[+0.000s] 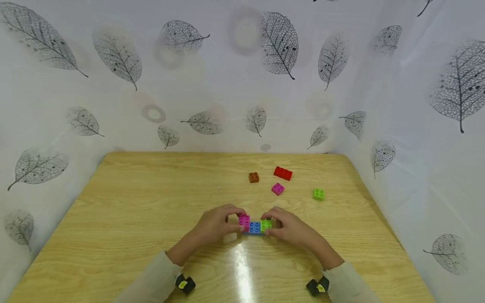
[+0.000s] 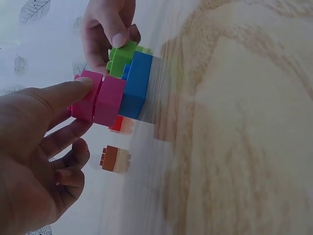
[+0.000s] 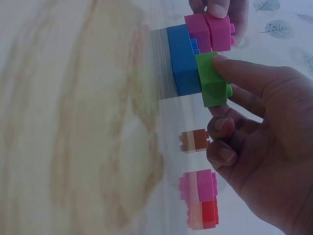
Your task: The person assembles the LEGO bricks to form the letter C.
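A long blue building brick lies on the table between both hands, its middle studs bare. At its left end two pink bricks are stacked, the lower pink brick on the blue one and the upper pink brick above it. My left hand pinches the upper pink brick between thumb and finger. My right hand pinches a light green brick at the blue brick's right end. In the right wrist view the green brick juts slightly past that end. Whether it is fully seated I cannot tell.
Loose bricks lie farther back on the wooden table: a brown brick, a long red brick, a pink brick and another green brick. A leaf-patterned white curtain surrounds the back and sides.
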The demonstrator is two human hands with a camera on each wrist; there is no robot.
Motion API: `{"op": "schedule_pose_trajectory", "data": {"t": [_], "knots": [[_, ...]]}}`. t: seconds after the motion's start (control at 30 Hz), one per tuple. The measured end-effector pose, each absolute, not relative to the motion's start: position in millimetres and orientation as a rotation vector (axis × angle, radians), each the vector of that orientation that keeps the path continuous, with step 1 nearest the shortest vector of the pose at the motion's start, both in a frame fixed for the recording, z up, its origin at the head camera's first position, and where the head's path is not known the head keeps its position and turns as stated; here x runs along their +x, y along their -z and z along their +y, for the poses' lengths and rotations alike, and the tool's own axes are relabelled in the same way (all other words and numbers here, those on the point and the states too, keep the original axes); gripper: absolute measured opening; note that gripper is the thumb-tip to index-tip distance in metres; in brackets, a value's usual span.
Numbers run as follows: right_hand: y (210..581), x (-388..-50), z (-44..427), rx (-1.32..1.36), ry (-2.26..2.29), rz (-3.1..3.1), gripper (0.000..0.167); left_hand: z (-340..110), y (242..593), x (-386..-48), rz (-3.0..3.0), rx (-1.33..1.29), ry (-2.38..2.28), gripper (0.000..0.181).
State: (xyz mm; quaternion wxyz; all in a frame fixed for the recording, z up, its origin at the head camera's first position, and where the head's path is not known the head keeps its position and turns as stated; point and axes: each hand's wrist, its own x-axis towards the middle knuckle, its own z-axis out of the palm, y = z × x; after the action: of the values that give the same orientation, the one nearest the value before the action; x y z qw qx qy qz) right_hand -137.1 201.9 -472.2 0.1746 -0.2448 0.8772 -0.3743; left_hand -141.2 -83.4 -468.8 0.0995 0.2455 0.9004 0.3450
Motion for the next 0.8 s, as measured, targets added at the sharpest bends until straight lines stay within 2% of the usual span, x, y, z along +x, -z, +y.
{"op": "schedule_pose_trajectory", "data": {"t": [0.23, 0.4, 0.63, 0.8], "knots": [[471.8, -137.8, 201.5, -0.705, 1.042, 2.487, 0.036, -85.3, 474.5, -142.6, 2.543, 0.664, -1.146, 0.035], [470.4, -137.3, 201.0, -0.714, 1.042, 2.484, 0.035, -86.8, 477.9, -149.3, 2.415, 0.625, -1.271, 0.043], [470.3, -136.8, 201.2, -0.709, 1.043, 2.488, 0.035, -81.1, 477.0, -173.1, 2.442, 0.610, -1.299, 0.049], [471.3, -136.9, 201.3, -0.711, 1.031, 2.490, 0.037, -74.0, 477.6, -196.6, 2.568, 0.565, -1.240, 0.042]]}}
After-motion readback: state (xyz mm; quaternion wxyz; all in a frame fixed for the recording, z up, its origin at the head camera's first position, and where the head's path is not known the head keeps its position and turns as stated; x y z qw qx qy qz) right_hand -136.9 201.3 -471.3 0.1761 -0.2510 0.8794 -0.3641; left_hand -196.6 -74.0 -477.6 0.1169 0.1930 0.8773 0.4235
